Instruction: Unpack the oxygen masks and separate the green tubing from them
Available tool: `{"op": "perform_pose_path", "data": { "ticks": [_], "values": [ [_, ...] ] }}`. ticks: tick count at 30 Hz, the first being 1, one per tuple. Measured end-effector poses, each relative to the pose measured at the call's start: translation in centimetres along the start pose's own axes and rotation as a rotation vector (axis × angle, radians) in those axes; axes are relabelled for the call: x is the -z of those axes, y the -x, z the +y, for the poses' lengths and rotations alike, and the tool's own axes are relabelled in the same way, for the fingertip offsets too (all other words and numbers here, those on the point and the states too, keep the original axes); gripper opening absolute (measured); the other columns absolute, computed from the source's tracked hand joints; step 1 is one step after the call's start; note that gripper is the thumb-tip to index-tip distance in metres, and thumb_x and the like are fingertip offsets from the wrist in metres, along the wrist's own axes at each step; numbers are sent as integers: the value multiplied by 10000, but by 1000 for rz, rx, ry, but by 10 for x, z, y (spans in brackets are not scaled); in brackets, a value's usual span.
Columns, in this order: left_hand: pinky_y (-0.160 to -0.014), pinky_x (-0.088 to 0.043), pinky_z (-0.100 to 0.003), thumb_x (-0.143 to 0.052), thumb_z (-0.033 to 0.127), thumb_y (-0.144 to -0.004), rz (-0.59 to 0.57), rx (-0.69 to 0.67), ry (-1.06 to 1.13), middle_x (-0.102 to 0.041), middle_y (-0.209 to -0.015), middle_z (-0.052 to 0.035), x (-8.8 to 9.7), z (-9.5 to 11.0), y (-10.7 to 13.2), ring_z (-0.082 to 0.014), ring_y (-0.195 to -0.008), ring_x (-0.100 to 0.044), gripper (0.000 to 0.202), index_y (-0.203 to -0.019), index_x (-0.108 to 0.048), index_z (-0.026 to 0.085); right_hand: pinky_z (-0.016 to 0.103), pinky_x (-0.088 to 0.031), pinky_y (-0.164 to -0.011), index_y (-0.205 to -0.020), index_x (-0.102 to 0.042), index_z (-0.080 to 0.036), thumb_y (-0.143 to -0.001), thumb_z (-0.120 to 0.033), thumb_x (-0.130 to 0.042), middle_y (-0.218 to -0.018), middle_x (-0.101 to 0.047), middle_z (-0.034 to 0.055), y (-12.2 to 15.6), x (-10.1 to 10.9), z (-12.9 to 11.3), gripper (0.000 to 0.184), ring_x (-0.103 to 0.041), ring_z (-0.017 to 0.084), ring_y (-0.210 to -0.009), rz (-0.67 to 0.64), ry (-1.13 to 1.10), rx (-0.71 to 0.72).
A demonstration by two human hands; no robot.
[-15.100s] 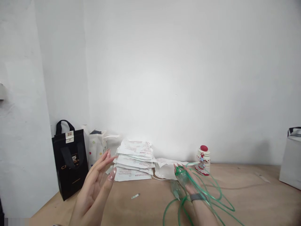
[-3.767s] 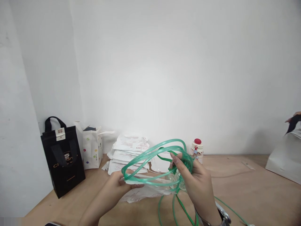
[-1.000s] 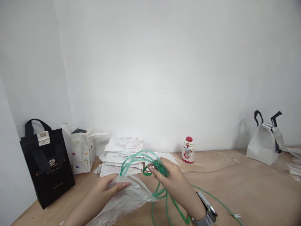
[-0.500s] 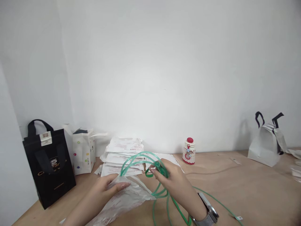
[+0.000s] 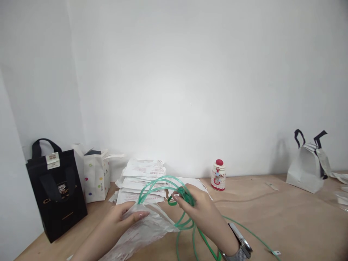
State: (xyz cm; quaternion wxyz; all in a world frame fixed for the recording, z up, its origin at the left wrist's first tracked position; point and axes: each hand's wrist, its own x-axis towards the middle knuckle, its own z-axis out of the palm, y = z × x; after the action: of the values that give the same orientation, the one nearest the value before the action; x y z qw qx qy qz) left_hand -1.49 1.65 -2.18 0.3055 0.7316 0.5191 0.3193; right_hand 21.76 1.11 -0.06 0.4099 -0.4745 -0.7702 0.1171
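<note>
Black bag [image 5: 56, 188]: stands on the far left of the table [image 5: 285, 214]. It has black handles and a small white tag.
Dotted bag [image 5: 95, 175]: white with coloured dots. It stands just beside the black bag, by the wall.
Left hand [image 5: 123, 217]: holds the plastic pouch [image 5: 146, 232]. The fingers lie flat on top of it and pinch its edge.
Plastic pouch: clear and crinkled. It lies low on the table, under the left hand.
Pile of packets [image 5: 143, 177]: white, flat, stacked by the wall behind both hands.
Green tube [image 5: 159, 183]: its loops stand up between the two hands, above the mouth of the pouch. The loose part runs down and off to the right along the table.
Right hand [image 5: 198, 208]: closed around the bunched loops of the green tube. A watch [image 5: 241, 246] is on the wrist.
Little jar [image 5: 218, 175]: white with a red lid, upright by the wall.
White bag [image 5: 307, 170]: far right, black handles, well apart from the hands.
</note>
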Motion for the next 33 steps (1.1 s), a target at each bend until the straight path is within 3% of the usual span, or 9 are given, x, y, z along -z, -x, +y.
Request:
{"op": "perform_pose_path", "data": {
  "ticks": [11,16,27,33],
  "values": [
    [-693,-432,-254,-509,534,-777,-28,-12,0,-663,-818,-17,-3,-4,-3,-213,-805,-569,410,-826,-668,160,262,-401,-667,-786,-618,-193,-868,-297,-460,-765,-626,22,1,-2,4,206,-556,158,-727,9,-9,22],
    [-697,-457,-263,-524,567,-744,15,16,-8,-679,-784,-13,-9,-5,-9,-220,-790,-586,423,-778,-668,171,253,-392,-659,-762,-600,-186,-872,-277,-462,-764,-611,25,3,-2,2,198,-549,159,-742,41,34,26],
    [-882,-449,-297,-539,618,-703,-44,18,15,-715,-926,-3,-10,-2,-5,-266,-961,-601,444,-861,-694,233,239,-369,-623,-721,-565,-190,-865,-283,-493,-733,-582,9,16,10,-10,186,-514,142,-713,105,55,51],
    [-829,-476,-315,-506,635,-711,-77,-18,-21,-723,-860,-17,-12,-7,-7,-265,-878,-618,462,-823,-705,234,232,-347,-581,-663,-510,-195,-846,-303,-523,-691,-549,-7,15,8,-7,213,-495,135,-678,131,72,33]
  ]
}}
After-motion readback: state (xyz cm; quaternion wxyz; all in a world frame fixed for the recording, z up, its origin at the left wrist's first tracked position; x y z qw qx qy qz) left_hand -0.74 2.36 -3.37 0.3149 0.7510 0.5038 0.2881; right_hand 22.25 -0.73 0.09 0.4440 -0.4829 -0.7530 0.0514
